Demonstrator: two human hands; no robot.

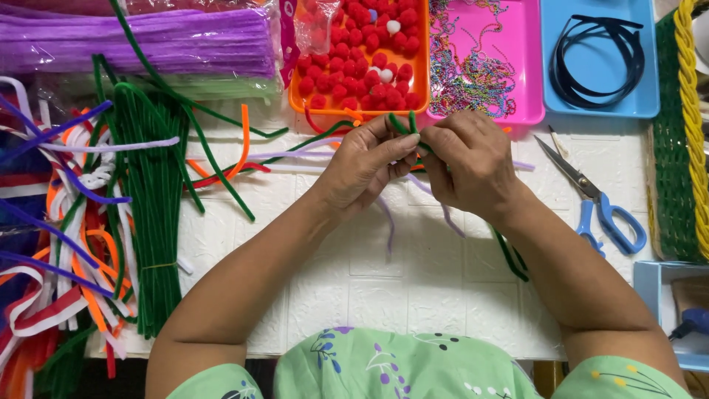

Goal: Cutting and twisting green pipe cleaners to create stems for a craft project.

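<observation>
My left hand [363, 164] and my right hand [473, 162] meet over the white table, both pinching a green pipe cleaner [406, 124] whose bent top sticks up between the fingertips. Its long tail runs under my right wrist and comes out at lower right. A lilac pipe cleaner [388, 222] lies on the table beneath my hands.
A bundle of green pipe cleaners [151, 214] and loose mixed-colour ones lie at left, purple ones [148, 41] behind. An orange tray of red pompoms [422, 74], a pink tray of chains [526, 66], a blue tray of black headbands [646, 66], blue-handled scissors [594, 196] and a woven basket [676, 148] stand nearby.
</observation>
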